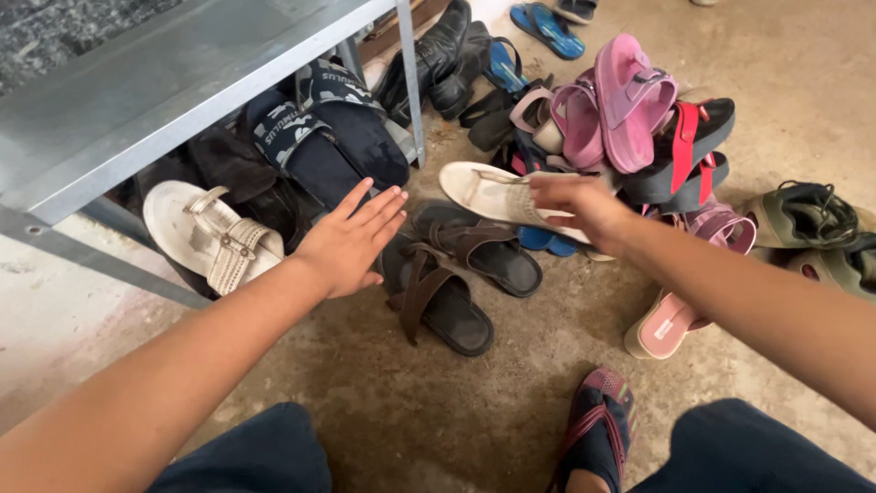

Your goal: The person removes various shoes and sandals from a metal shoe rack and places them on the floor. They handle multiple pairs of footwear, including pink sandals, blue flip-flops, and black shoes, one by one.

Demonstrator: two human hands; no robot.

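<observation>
My left hand (351, 239) is stretched out flat with fingers apart, hovering just in front of a pair of dark blue slides (333, 141) under a metal rack and left of a pair of brown strapped sandals (456, 274). It holds nothing. My right hand (575, 203) grips a white flat sandal (488, 194) at its heel end, lifted slightly over the brown sandals and a blue sandal beneath.
A grey metal rack (173, 82) with a thin leg (411, 82) covers shoes at the left, including a cream sandal (214, 239). Pink sandals (611, 105), red-strapped black ones (689, 146), black dress shoes (438, 55) and olive sneakers (808, 219) lie piled on the concrete floor. My sandalled foot (598, 429) is near.
</observation>
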